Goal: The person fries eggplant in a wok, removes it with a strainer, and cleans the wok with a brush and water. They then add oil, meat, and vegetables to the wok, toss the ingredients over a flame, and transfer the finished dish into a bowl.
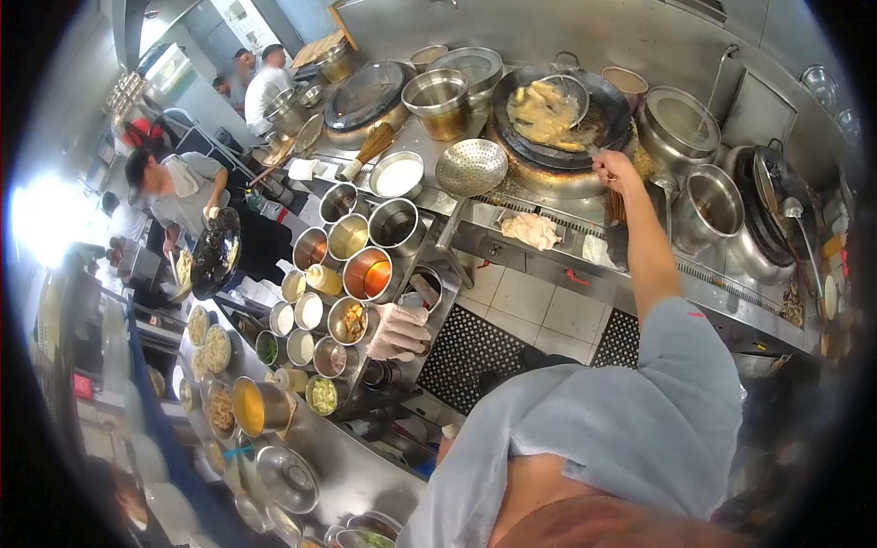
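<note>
My right hand [614,170] is closed round the handle of a round strainer [577,99], at the right side of a large wok [607,105]. Inside the wok, yellowish food pieces [541,111] lie in and beside the strainer, in what looks like oil. Only a small piece of skin of my left hand [445,447] shows beside my shirt at the bottom centre; its fingers are hidden. A perforated ladle [471,167] rests left of the wok. In front of the wok, a cloth [531,231] lies on the stove edge.
Steel pots [707,208] and another wok [772,183] stand at right. Containers of sauces [367,273] and ingredients fill the left counter, with a draped cloth [399,331] beside them. A co-worker [178,187] holds a wok [216,254] at left; other people stand farther back.
</note>
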Demonstrator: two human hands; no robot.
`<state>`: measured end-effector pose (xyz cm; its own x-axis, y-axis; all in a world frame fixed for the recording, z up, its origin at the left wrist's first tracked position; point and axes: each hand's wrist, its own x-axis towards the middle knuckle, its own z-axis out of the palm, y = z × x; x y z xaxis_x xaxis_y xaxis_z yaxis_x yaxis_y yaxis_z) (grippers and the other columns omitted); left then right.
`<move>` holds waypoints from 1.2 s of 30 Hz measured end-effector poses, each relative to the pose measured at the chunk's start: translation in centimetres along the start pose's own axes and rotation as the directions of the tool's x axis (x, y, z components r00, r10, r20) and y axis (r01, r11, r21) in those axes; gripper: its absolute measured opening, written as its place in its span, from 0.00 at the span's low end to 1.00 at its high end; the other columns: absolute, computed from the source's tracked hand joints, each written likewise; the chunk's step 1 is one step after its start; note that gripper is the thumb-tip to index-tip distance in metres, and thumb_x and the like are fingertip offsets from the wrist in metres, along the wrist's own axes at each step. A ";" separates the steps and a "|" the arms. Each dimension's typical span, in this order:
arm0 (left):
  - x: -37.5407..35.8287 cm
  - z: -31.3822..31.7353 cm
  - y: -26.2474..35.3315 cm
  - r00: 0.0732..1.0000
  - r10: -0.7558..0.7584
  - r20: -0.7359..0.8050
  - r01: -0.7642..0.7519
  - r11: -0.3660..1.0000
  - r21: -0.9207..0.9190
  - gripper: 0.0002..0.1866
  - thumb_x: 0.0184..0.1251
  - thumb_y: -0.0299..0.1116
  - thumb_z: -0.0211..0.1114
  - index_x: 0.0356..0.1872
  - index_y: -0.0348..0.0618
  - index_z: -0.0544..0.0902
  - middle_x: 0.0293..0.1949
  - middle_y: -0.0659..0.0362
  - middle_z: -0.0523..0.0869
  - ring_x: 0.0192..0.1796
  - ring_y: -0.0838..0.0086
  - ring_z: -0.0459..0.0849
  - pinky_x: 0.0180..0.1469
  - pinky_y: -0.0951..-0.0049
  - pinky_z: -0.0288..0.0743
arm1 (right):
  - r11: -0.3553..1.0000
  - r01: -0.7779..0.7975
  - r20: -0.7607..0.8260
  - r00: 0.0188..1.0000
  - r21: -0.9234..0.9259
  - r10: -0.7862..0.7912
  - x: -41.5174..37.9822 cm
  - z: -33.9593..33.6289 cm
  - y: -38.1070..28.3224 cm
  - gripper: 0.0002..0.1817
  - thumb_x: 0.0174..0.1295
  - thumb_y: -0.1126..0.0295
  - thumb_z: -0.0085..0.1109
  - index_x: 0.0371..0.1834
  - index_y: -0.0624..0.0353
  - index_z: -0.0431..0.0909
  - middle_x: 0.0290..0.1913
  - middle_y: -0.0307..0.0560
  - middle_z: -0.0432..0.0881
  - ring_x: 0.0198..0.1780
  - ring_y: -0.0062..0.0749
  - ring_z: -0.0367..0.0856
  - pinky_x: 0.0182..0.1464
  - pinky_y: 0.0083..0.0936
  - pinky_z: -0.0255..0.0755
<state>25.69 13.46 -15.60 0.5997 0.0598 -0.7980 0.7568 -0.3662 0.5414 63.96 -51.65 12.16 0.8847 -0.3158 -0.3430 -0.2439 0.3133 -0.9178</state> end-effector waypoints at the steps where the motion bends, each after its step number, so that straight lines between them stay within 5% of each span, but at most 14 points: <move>1: 0.1 -0.1 -0.1 1.000 0.001 -0.003 -0.001 1.000 0.013 0.33 0.47 0.40 0.72 0.55 0.38 0.72 0.44 0.50 0.82 0.47 0.63 0.81 0.46 0.62 0.76 | 1.000 0.000 -0.002 1.000 0.001 0.000 -0.3 0.0 0.2 0.03 0.61 0.75 0.49 0.30 0.55 0.67 0.16 0.34 0.66 0.12 0.15 0.59 0.11 0.18 0.51; 9: 1.7 -0.7 -0.4 1.000 0.012 0.005 -0.012 0.990 0.141 0.33 0.47 0.40 0.72 0.55 0.38 0.72 0.45 0.50 0.81 0.47 0.63 0.81 0.47 0.62 0.76 | 0.864 0.226 -0.021 0.964 -0.449 -0.263 -6.7 1.3 -2.4 0.13 0.60 0.75 0.48 0.49 0.59 0.72 0.19 0.36 0.67 0.12 0.16 0.58 0.11 0.20 0.50; 13: 3.0 -0.7 -0.5 0.999 0.031 0.010 -0.033 0.981 0.193 0.33 0.47 0.41 0.72 0.55 0.38 0.72 0.45 0.50 0.81 0.48 0.63 0.81 0.47 0.62 0.76 | 0.859 0.239 -0.048 0.956 -0.452 -0.291 -8.2 1.5 -4.2 0.17 0.60 0.75 0.47 0.54 0.61 0.70 0.19 0.36 0.67 0.11 0.16 0.58 0.11 0.21 0.50; 16: 3.8 -0.2 -0.5 0.999 0.048 0.012 -0.050 0.973 0.225 0.33 0.47 0.41 0.72 0.55 0.38 0.72 0.45 0.50 0.81 0.48 0.64 0.81 0.47 0.62 0.76 | 0.943 0.190 -0.056 0.975 -0.274 -0.213 -7.0 0.0 -3.9 0.09 0.61 0.75 0.48 0.45 0.58 0.72 0.18 0.35 0.67 0.12 0.16 0.59 0.11 0.18 0.51; 18: 3.9 0.6 -1.0 0.999 0.052 -0.004 -0.050 0.975 0.217 0.33 0.47 0.41 0.72 0.55 0.38 0.72 0.45 0.50 0.81 0.48 0.64 0.81 0.47 0.62 0.76 | 0.978 0.083 0.075 0.992 0.191 -0.099 -5.6 -2.0 -3.6 0.02 0.63 0.75 0.49 0.33 0.54 0.68 0.18 0.34 0.65 0.12 0.14 0.60 0.12 0.15 0.51; 20: 3.9 2.2 -2.6 0.997 0.047 -0.053 -0.039 0.987 0.156 0.33 0.47 0.41 0.72 0.55 0.38 0.72 0.45 0.50 0.81 0.48 0.64 0.81 0.48 0.62 0.76 | 0.919 0.119 -0.006 0.992 0.376 -0.126 -6.4 -2.8 -3.3 0.11 0.64 0.73 0.51 0.25 0.53 0.63 0.18 0.31 0.63 0.13 0.14 0.59 0.12 0.14 0.52; 22: 2.9 4.3 -2.0 0.994 -0.059 -0.097 0.060 0.998 0.010 0.35 0.46 0.41 0.72 0.56 0.37 0.70 0.46 0.49 0.81 0.49 0.61 0.81 0.47 0.58 0.77 | 0.902 0.106 0.205 0.957 0.418 -0.208 -1.9 -9.6 -0.9 0.12 0.64 0.71 0.51 0.21 0.53 0.64 0.16 0.30 0.61 0.13 0.13 0.59 0.13 0.15 0.53; 25: 0.4 4.2 0.3 0.971 -0.225 -0.075 0.219 0.972 -0.084 0.39 0.45 0.41 0.72 0.58 0.36 0.67 0.48 0.49 0.80 0.48 0.58 0.81 0.45 0.54 0.78 | 0.970 0.242 -0.250 0.938 -0.019 -0.239 -7.6 -9.1 -4.3 0.09 0.62 0.71 0.49 0.23 0.51 0.66 0.17 0.33 0.66 0.12 0.15 0.60 0.11 0.16 0.52; 27: -2.5 4.3 2.4 0.959 -0.279 -0.058 0.264 0.946 -0.189 0.40 0.44 0.40 0.73 0.60 0.35 0.64 0.48 0.49 0.79 0.46 0.58 0.82 0.43 0.54 0.79 | 0.925 0.311 -0.439 0.815 -0.219 -0.378 -5.3 -13.4 -3.5 0.05 0.63 0.70 0.47 0.40 0.55 0.71 0.15 0.35 0.66 0.10 0.19 0.59 0.10 0.19 0.52; 28: -2.9 4.5 2.3 0.964 -0.260 -0.058 0.242 0.945 -0.222 0.39 0.45 0.39 0.72 0.59 0.36 0.65 0.48 0.50 0.79 0.45 0.59 0.82 0.42 0.55 0.79 | 0.904 0.243 -0.421 0.822 -0.350 -0.384 -7.9 -12.6 -4.5 0.13 0.63 0.70 0.44 0.50 0.56 0.72 0.15 0.35 0.66 0.10 0.20 0.60 0.10 0.21 0.52; 29: -3.2 4.4 2.1 0.969 -0.240 -0.058 0.219 0.944 -0.247 0.37 0.46 0.38 0.72 0.59 0.37 0.66 0.47 0.50 0.79 0.43 0.60 0.82 0.40 0.55 0.79 | 0.811 0.250 -0.388 0.779 -0.528 -0.493 -7.0 -14.3 -4.2 0.17 0.62 0.71 0.42 0.53 0.59 0.70 0.17 0.39 0.68 0.12 0.22 0.63 0.11 0.25 0.55; 30: -2.3 4.7 0.9 0.968 -0.243 -0.062 0.220 0.942 -0.254 0.37 0.46 0.38 0.72 0.59 0.37 0.66 0.47 0.50 0.79 0.43 0.60 0.82 0.40 0.55 0.79 | 0.247 0.327 -0.076 0.456 -0.912 -0.887 0.2 -23.1 -0.7 0.17 0.60 0.72 0.42 0.51 0.65 0.71 0.25 0.50 0.77 0.21 0.35 0.74 0.22 0.33 0.68; 32: 0.3 5.5 -2.1 0.989 -0.116 0.094 0.143 0.915 -0.377 0.33 0.48 0.35 0.70 0.58 0.39 0.68 0.46 0.52 0.80 0.43 0.62 0.81 0.38 0.56 0.78 | 0.296 0.238 -0.119 0.559 -0.925 -0.821 1.2 -23.3 0.7 0.18 0.58 0.72 0.43 0.50 0.66 0.71 0.28 0.53 0.78 0.26 0.39 0.76 0.26 0.33 0.69; 36: -0.9 5.4 -0.5 0.985 -0.171 0.024 0.170 0.930 -0.326 0.32 0.48 0.34 0.71 0.57 0.39 0.71 0.46 0.54 0.80 0.43 0.63 0.81 0.40 0.59 0.78 | 0.369 -0.180 -0.346 0.820 -0.912 -0.455 1.9 -24.1 1.9 0.18 0.53 0.74 0.45 0.47 0.70 0.73 0.42 0.65 0.81 0.44 0.53 0.81 0.46 0.34 0.73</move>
<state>23.35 8.54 -16.55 0.4547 0.0993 -0.8851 0.8904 -0.0276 0.4544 55.64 -73.24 4.95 0.6994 -0.7116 0.0672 -0.6116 -0.6444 -0.4589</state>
